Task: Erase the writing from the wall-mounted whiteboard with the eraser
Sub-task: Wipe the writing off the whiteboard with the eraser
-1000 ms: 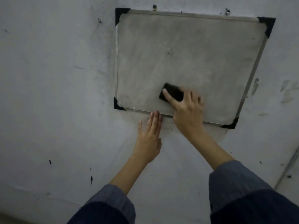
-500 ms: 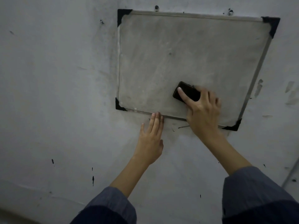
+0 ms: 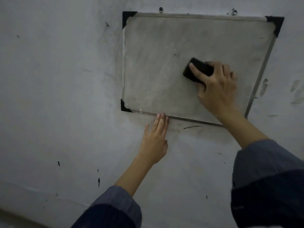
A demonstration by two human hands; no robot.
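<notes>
A whiteboard [image 3: 164,63] with a metal frame and black corner caps hangs on the wall. Its surface is smudged grey and I see no clear writing on it. My right hand [image 3: 217,89] grips a black eraser [image 3: 196,69] and holds it against the board, right of the middle. My thumb lies across the eraser and part of the eraser is hidden under my fingers. My left hand [image 3: 156,139] lies flat on the wall just below the board, fingers straight, with the fingertips touching the bottom frame.
The grey wall [image 3: 65,96] around the board is marked with dark specks and a short black streak [image 3: 191,127] under the bottom frame. Screws [image 3: 160,9] stick out above the board's top edge. Patches of peeled paint [image 3: 264,86] lie right of the board.
My right hand has slid the eraser across the board to the right and upward. My left hand has stayed flat below the bottom frame.
</notes>
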